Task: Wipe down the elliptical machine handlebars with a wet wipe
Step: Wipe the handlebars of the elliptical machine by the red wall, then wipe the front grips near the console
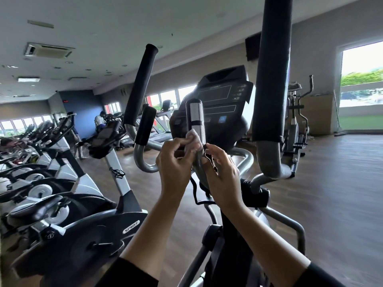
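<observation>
A short upright handlebar (pixel 194 114) with silver sensor plates stands in front of the black console (pixel 223 100) of the elliptical. My left hand (pixel 176 160) pinches a pale crumpled wet wipe (pixel 194 139) against the lower part of this grip. My right hand (pixel 222 172) holds the bar just below the wipe from the right side, fingers curled round it. Two long foam-covered moving handlebars rise on either side: the left long handlebar (pixel 141 85) and the right long handlebar (pixel 271 75). A second short grip (pixel 146 125) stands left of the console.
A row of stationary bikes (pixel 51 183) lines the left side, the nearest marked SPIRIT. Another elliptical (pixel 296 121) stands at the right near a large window. A person sits on a machine at the back left (pixel 101 123). Wooden floor spreads to the right.
</observation>
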